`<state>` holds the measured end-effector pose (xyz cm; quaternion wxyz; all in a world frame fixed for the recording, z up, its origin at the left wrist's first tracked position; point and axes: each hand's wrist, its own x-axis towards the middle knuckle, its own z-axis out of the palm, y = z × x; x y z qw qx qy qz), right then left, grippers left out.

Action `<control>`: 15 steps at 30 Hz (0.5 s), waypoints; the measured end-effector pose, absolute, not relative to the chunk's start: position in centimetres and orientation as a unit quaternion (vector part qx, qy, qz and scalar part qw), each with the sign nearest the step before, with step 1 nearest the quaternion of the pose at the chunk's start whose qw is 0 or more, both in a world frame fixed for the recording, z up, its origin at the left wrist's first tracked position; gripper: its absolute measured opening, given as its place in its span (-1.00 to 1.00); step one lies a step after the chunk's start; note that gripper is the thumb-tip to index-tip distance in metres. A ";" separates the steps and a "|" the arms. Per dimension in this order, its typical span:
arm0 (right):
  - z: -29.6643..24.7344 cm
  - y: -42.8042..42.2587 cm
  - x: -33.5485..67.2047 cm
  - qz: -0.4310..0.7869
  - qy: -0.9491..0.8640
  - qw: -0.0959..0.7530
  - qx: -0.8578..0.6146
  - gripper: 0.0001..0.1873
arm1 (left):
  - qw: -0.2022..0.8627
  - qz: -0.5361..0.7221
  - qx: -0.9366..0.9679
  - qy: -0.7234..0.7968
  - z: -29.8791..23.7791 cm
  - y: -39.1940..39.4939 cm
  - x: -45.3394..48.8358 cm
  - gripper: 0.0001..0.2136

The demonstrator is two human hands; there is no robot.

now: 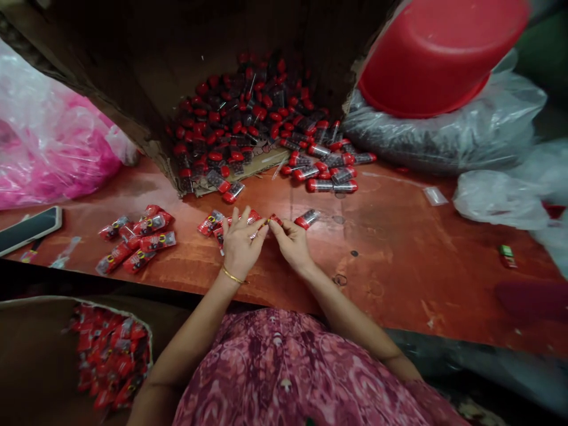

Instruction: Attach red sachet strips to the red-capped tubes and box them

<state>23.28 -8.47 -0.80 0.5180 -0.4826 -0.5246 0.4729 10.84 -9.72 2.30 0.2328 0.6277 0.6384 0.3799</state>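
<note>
My left hand [243,241], with a gold bangle at the wrist, and my right hand [291,244] meet over the table's front half. Thumb and forefinger of each pinch a small red packet [275,219] between them; the left hand's other fingers are raised and spread. Partly under my left hand lie red printed packets [210,222]. Just beyond my right fingers rests a clear capsule-shaped container with a red end [307,219]. Further left on the table is a small pile of filled red packets [141,236]. My fingers hide much of what they hold.
A cardboard box [142,127] lies open toward me, spilling red-capped containers [248,112]. A red tub [437,56] stands on a stuffed plastic bag [444,139]. A pink-filled bag [57,130] and a phone [31,229] are left. Below, a carton holds packets [113,355].
</note>
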 end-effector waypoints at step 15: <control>-1.5 -10.6 23.0 0.404 -0.560 0.508 -0.515 -0.63 | 0.665 0.495 0.173 0.531 2.7 -10.8 13.7 -0.65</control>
